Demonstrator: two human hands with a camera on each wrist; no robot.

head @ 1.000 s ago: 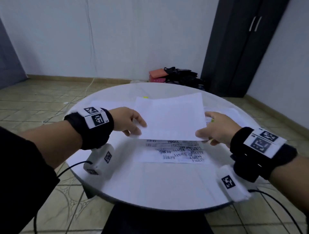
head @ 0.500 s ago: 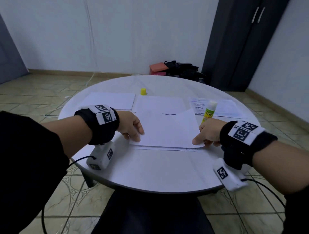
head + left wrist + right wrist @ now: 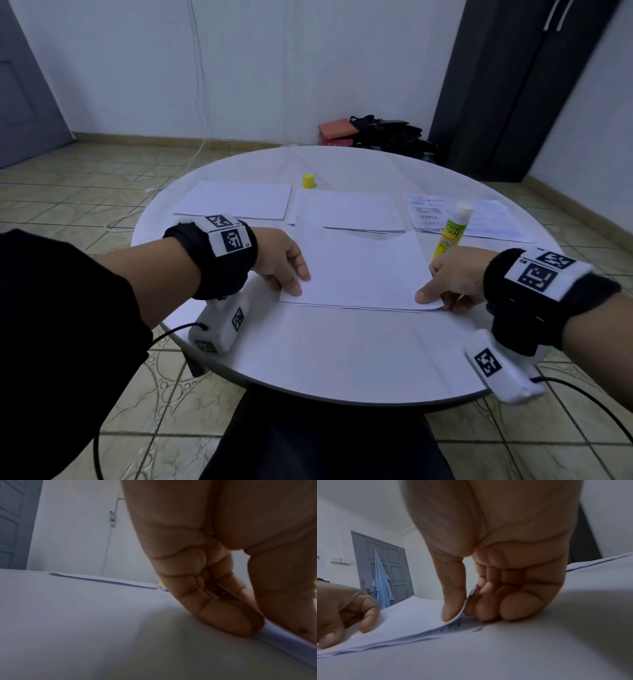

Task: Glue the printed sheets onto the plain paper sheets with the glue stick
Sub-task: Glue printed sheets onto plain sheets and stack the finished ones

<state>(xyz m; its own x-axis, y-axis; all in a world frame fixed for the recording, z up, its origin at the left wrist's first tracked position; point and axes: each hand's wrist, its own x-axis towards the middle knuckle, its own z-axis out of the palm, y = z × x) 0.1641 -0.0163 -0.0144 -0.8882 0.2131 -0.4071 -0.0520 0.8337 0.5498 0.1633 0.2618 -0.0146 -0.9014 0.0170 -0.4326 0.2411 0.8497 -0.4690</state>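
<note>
- Right hand [image 3: 452, 279] grip pinching the near right corner of the top sheet [image 3: 356, 270], thumb on top; left hand [image 3: 281, 263] grip pinching the left edge.
- Just lowered from mid-air, print below now covered: pair probably aligned, pressing next.
- Sheet flat at counter [image 3: 325, 356] centre, long axis running away from the body.
- Glue stick [image 3: 452, 233] upright beside right hand, uncapped.

Beyond your round white bench [image 3: 308, 359] you see a red box [image 3: 334, 132] and black bags [image 3: 387, 132] on the tiled floor [image 3: 85, 178] by the far wall, a dark wardrobe [image 3: 507, 85] far right, and a blue garment [image 3: 381, 580] hanging on a grey door [image 3: 397, 563].
</note>
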